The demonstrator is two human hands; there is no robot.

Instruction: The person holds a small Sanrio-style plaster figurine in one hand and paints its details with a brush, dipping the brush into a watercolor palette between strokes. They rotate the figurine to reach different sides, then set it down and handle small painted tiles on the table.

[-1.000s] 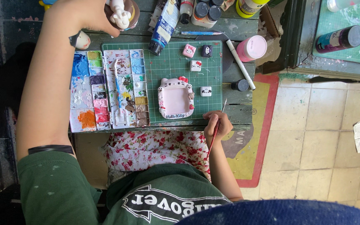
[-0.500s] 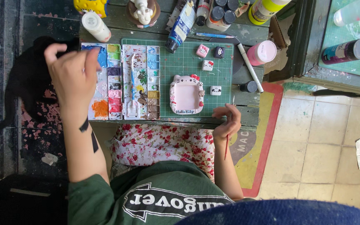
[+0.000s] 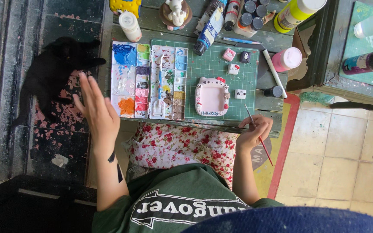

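Observation:
My left hand [image 3: 96, 111] is open with fingers spread, hovering left of the table, close to a black cat [image 3: 52, 73] lying on the dark floor. My right hand [image 3: 255, 129] rests at the table's front edge and holds a thin red paintbrush [image 3: 259, 134] pointing up toward the mat. On the green cutting mat [image 3: 212, 69] lies a pink cat-shaped frame [image 3: 212, 96], with several small painted figurines [image 3: 234, 68] around it. Two paint palettes [image 3: 148, 81] full of mixed colours lie left of the mat.
Paint tubes and bottles [image 3: 238, 13] line the back of the wooden table, with a pink cup [image 3: 286, 58] and a white pen [image 3: 273, 71] at right. A floral cloth [image 3: 182, 144] covers my lap. A second green-topped table [image 3: 359, 43] stands at right over tiled floor.
My left hand came down from the back of the table and moved left, off the table toward the black cat. My right hand stays at the front edge with the brush.

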